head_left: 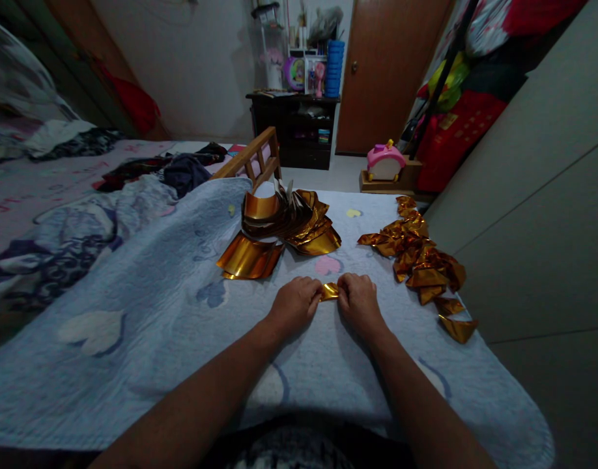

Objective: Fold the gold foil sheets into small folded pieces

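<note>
A small piece of gold foil paper is stretched between my two hands, just above or on the blue quilt. My left hand pinches its left end, and my right hand pinches the right end; the fingertips partly hide both ends. Beyond my left hand lies a fanned stack of gold foil sheets, with some curved sheets at its near side. To the right of my right hand is a heap of folded gold foil pieces, running along the quilt's right side.
The blue quilt with heart patterns covers the surface beneath my hands. A wooden rail stands at the far left corner. Rumpled clothes lie to the left. A pale cabinet borders the right; a pink toy sits beyond the far edge.
</note>
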{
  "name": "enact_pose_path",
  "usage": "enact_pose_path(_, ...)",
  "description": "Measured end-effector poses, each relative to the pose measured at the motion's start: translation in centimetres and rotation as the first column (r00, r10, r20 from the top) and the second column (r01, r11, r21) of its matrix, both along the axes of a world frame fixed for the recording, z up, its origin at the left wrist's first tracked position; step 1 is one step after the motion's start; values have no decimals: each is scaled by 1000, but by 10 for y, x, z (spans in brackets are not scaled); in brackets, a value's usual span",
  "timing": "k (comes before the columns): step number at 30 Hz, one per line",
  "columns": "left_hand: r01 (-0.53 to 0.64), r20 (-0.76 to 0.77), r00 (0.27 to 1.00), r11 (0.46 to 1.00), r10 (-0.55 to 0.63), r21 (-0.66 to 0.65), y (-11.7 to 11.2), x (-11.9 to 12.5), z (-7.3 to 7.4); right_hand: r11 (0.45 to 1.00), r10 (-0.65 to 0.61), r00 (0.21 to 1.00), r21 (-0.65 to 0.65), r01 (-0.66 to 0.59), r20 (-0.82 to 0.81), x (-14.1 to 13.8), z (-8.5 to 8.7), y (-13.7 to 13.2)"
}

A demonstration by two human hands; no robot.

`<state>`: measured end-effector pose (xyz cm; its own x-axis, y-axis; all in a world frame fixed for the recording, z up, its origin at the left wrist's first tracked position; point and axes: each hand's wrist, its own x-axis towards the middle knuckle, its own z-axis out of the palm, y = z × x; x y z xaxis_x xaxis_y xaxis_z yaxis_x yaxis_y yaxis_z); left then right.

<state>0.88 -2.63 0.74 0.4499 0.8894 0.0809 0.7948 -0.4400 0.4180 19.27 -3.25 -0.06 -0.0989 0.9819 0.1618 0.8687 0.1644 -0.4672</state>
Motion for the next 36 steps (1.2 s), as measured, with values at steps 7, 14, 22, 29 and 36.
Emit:
enact_pose_path(7, 41, 79, 996, 999, -40, -13, 6, -6, -3, 998, 56, 998, -1, -56, 33, -1, -2, 0)
enact_pose_path(14, 99, 140, 986, 992, -88, -81, 11, -10, -1, 996, 89, 993, -16, -88, 81, -6, 5, -1)
enact_pose_path(22, -33, -32, 999, 999, 31, -41, 6, -6, -7, 999, 31, 986, 16, -34, 166, -16, 5, -5)
enact_pose_path(29, -30, -59, 998, 999, 28, -30, 5, -7, -7, 1000, -13, 980, -9, 15, 201, -19, 8, -6)
enact_pose_path(36, -20, -33, 999, 999, 19, -45, 4, -8, -7, 997, -82, 985, 1, 83, 149, -6, 4, -6)
